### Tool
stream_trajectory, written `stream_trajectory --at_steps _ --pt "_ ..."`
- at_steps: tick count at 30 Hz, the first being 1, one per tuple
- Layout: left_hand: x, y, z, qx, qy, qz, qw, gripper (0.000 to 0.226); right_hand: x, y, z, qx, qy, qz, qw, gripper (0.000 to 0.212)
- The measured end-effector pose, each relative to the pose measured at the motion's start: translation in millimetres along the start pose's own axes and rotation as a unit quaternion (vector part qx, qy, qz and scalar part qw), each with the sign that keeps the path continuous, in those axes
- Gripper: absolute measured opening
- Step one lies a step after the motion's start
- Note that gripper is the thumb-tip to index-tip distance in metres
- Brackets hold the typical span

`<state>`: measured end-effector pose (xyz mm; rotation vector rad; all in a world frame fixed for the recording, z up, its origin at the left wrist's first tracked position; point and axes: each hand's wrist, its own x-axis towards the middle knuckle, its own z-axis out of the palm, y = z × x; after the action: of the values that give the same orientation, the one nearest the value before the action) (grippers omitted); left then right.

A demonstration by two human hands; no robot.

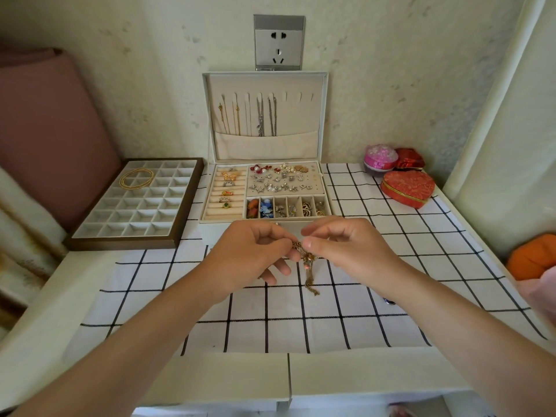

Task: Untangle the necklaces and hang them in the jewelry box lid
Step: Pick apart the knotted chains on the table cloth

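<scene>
Tablecloth [376, 266]: white, black grid lines.
Jewelry box [264, 74]: cream shell, beige lining.
Gold chains [237, 118], silver chains [260, 118] in lid.
Tangled necklace [308, 266]: bronze-brown, small orange bead.
Compartment tray [120, 245]: dark brown frame, pale grey cells.
Bangles [137, 178]: gold.
Heart box [407, 185]: red brocade pattern, gold rim.
Round box [379, 159]: pink.
Wall socket [278, 43]: silver-grey.
Cloth bundle [532, 255]: orange.
Rolled mat [51, 130]: dusty pink.
</scene>
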<state>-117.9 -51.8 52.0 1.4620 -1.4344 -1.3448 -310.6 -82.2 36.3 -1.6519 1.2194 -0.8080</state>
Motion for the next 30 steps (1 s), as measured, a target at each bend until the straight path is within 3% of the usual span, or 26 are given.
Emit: stream_trajectory --at_steps 10,15,20,30 --pt "-0.8 -4.8 6.0 -0.042 -0.006 -0.024 0.999 0.012 -3.7 2.0 3.8 0.04 -0.033 0.079 0.996 0.006" --pt "0.2 -3.6 6.9 -0.038 -0.011 -0.025 0.999 0.01 -3.4 0.2 2.1 0.014 -0.032 0.085 0.996 0.008" --pt "3.6 -5.7 6.7 0.054 0.014 -0.002 0.998 0.008 -2.7 -2.4 -2.0 0.036 -0.048 0.079 0.995 0.01" --pt "-1.1 -4.4 13.8 0.029 0.021 0.008 0.999 0.012 -2.0 -8.4 -1.4 0.049 -0.075 0.072 0.993 0.015"
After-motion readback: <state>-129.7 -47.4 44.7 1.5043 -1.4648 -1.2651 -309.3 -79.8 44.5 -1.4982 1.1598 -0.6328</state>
